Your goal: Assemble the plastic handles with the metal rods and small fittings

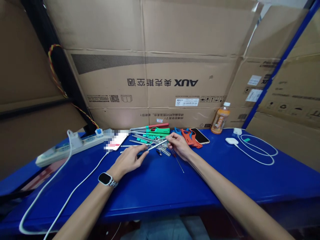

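My left hand (128,159), a smartwatch (107,179) on its wrist, pinches one end of a thin metal rod (157,144) just above the blue table (160,186). My right hand (178,145) closes its fingers on the rod's other end. Right behind the hands lies a pile of screwdrivers (152,133) with green and red handles and several loose metal shafts. A thin dark shaft (178,162) lies on the table below my right wrist.
Red and blue plastic tools (190,137) and a phone (201,136) lie right of the pile; an orange drink bottle (220,119) and white charger with cable (250,148) farther right. A power strip (70,146) and another phone (117,140) sit left. Cardboard boxes (160,80) wall the back.
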